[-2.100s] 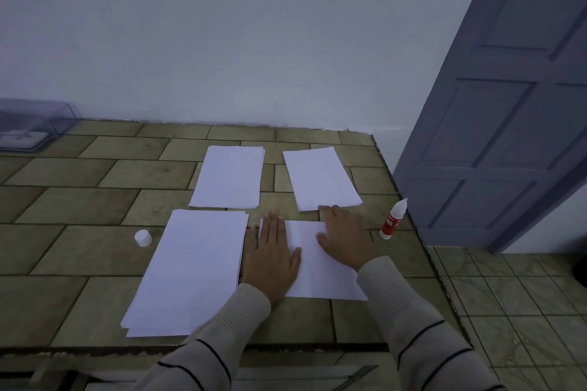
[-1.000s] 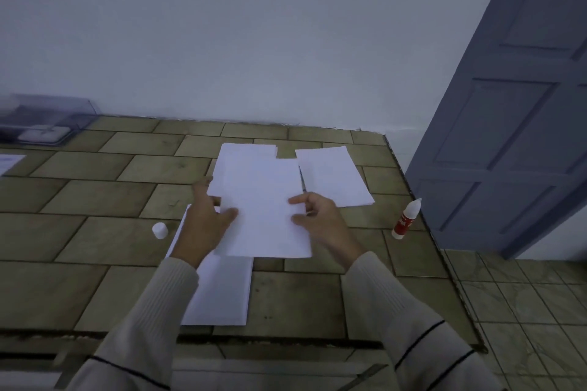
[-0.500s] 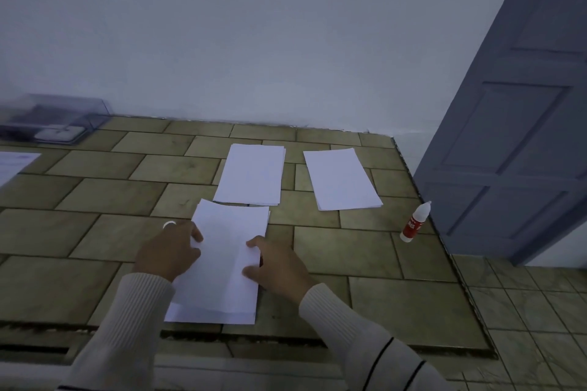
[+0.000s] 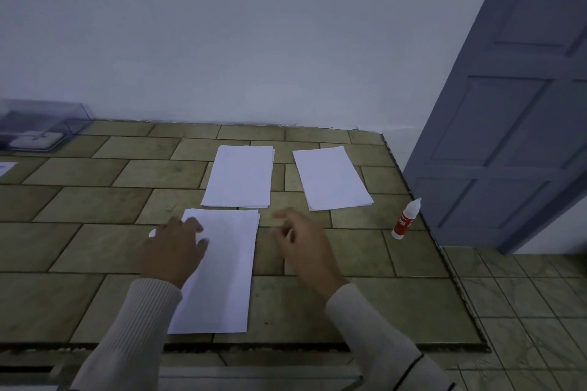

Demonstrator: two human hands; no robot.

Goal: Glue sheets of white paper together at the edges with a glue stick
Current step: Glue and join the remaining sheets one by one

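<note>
At the counter's (image 4: 95,200) far left edge sits a clear plastic box (image 4: 44,124). Nearer the front edge, the left hand (image 4: 173,247) lies with relaxed fingers on the left margin of the near stack (image 4: 222,273) of white paper, grasping nothing. A small white cap (image 4: 152,233) peeks out just beside it. Toward the back edge lie the middle stack (image 4: 239,176) and the right stack (image 4: 332,178), apart from each other. The right hand (image 4: 301,241) hovers just right of the near stack, loosely curled and empty.

The glue stick (image 4: 406,219) stands upright, uncapped, close to the counter's right edge. A careless reach could tip it over that edge, and its bare tip may dry out. The near stack's sheets look slightly fanned at the far end, so a light drag could pull off two sheets or skew the seam.
</note>
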